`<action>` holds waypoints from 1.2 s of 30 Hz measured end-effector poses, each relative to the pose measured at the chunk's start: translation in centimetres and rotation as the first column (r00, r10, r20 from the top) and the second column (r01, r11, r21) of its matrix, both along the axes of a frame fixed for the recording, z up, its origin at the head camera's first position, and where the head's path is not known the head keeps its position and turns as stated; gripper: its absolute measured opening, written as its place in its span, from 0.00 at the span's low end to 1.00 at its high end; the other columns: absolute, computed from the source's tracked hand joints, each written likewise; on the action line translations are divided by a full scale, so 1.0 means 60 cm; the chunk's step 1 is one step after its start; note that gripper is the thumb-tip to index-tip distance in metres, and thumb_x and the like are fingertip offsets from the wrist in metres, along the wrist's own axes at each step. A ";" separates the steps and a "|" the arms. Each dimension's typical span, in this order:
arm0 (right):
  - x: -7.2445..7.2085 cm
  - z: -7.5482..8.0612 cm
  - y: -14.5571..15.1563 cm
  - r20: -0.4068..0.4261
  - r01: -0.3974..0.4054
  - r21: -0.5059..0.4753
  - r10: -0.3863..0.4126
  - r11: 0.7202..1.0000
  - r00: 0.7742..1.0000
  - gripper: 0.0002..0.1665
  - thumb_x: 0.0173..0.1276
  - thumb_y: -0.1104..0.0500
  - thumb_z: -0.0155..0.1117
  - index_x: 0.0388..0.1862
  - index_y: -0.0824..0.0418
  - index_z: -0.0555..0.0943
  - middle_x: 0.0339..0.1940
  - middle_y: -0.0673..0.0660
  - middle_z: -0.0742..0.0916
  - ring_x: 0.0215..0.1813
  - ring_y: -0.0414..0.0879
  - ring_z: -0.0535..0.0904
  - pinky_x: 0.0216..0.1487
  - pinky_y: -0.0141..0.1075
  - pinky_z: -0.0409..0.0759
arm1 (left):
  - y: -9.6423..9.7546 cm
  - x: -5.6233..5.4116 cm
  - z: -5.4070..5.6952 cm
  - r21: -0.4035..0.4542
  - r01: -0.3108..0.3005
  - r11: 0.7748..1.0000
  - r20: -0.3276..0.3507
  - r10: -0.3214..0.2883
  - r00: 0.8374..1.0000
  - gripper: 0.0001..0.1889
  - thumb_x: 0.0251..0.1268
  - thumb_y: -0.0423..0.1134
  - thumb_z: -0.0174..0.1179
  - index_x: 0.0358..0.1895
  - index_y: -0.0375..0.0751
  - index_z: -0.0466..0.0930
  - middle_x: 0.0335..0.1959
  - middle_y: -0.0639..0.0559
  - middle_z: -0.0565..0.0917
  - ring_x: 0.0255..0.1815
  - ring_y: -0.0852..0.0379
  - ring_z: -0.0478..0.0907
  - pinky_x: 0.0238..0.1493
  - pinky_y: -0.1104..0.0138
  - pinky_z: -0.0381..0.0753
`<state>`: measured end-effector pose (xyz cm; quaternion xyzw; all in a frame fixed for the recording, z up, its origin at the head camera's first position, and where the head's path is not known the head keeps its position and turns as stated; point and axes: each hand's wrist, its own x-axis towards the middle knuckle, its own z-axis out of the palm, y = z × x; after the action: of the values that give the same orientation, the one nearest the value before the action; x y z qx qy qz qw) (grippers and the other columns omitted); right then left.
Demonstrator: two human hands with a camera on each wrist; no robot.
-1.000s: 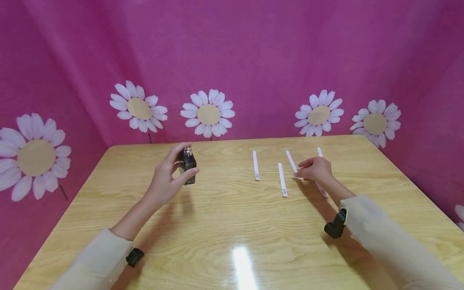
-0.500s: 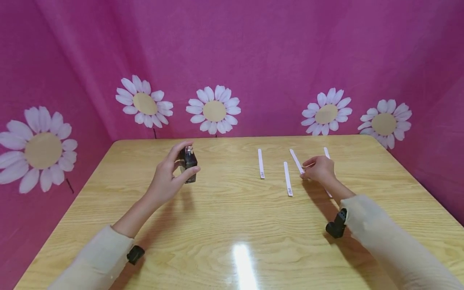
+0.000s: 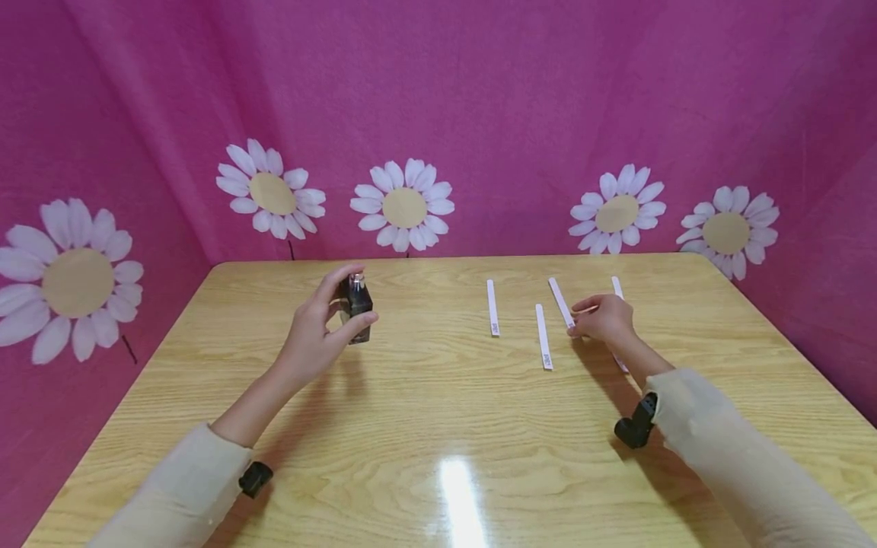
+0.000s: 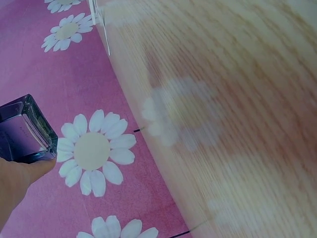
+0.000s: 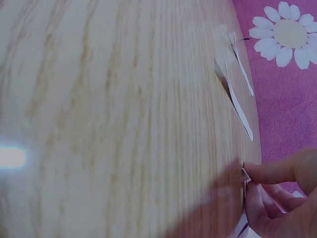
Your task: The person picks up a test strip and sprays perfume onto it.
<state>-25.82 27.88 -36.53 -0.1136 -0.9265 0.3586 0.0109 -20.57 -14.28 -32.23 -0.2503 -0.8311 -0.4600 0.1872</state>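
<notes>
My left hand (image 3: 315, 327) grips a dark glass perfume bottle (image 3: 358, 303) with a silver spray neck, raised above the table. The forefinger lies at the bottle's top and the thumb presses its lower side. In the left wrist view the bottle (image 4: 27, 130) shows at the left edge, its spray top out of frame. At the right, my right hand (image 3: 606, 318) pinches the near end of a white paper test strip (image 3: 559, 299) between thumb and fingers. Two more strips lie to its left, a nearer strip (image 3: 543, 337) and a farther strip (image 3: 493, 308). Another strip (image 3: 617, 286) is partly hidden beneath the right hand.
The wooden table (image 3: 411, 411) spans the view, with a bright light reflection near its front. Behind and beside it hangs a magenta cloth (image 3: 493, 114) with white daisies. A small black camera sits on each wrist.
My right fingertips have closed on the strip's near end, hiding its printed mark. The head view has shifted slightly, so the strips appear farther right. The left hand keeps its hold on the bottle.
</notes>
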 end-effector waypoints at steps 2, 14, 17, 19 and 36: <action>-0.001 0.001 -0.001 0.017 -0.007 -0.032 0.007 0.999 1.000 0.28 0.43 0.65 0.75 0.48 0.71 0.82 0.16 0.38 0.83 0.22 0.29 0.73 0.26 0.25 0.74 | 0.000 0.000 0.001 0.002 0.001 1.000 0.001 -0.001 1.000 0.34 0.58 0.32 0.66 0.68 0.47 0.64 0.57 0.39 0.76 0.52 0.46 0.76 0.52 0.49 0.82; -0.001 0.002 -0.007 0.087 -0.132 -0.490 0.199 0.862 0.976 0.34 0.62 0.71 0.58 0.67 0.77 0.63 0.23 0.41 0.83 0.26 0.31 0.78 0.31 0.25 0.80 | -0.002 0.002 0.002 0.000 -0.001 1.000 0.023 0.001 1.000 0.34 0.59 0.34 0.66 0.68 0.48 0.63 0.58 0.39 0.75 0.54 0.45 0.75 0.55 0.47 0.81; -0.005 0.002 -0.005 0.098 -0.118 -0.575 0.212 0.810 0.972 0.29 0.64 0.68 0.58 0.65 0.72 0.69 0.25 0.40 0.83 0.29 0.31 0.79 0.33 0.24 0.81 | -0.003 0.002 0.003 0.000 -0.001 1.000 0.023 0.001 1.000 0.34 0.59 0.34 0.66 0.68 0.49 0.63 0.58 0.39 0.75 0.54 0.45 0.75 0.55 0.47 0.80; -0.008 0.001 -0.002 0.103 -0.110 -0.640 0.226 0.761 0.969 0.19 0.64 0.66 0.60 0.55 0.63 0.78 0.26 0.41 0.84 0.31 0.32 0.81 0.36 0.24 0.82 | -0.003 0.002 0.003 0.001 -0.003 1.000 0.024 0.003 1.000 0.34 0.59 0.34 0.66 0.68 0.49 0.63 0.58 0.39 0.75 0.54 0.45 0.75 0.55 0.47 0.80; 0.018 0.032 -0.028 0.025 -0.205 -0.781 0.357 0.590 0.934 0.28 0.68 0.69 0.56 0.64 0.76 0.61 0.33 0.45 0.89 0.39 0.37 0.86 0.45 0.26 0.84 | 0.003 0.001 0.003 0.002 0.008 1.000 0.014 -0.008 1.000 0.34 0.58 0.33 0.67 0.68 0.47 0.63 0.59 0.39 0.75 0.54 0.45 0.76 0.54 0.48 0.81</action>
<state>-24.75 26.21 -34.62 0.0090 -0.6889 0.7026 -0.1783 -20.50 -14.12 -32.02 -0.2503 -0.8310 -0.4631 0.1799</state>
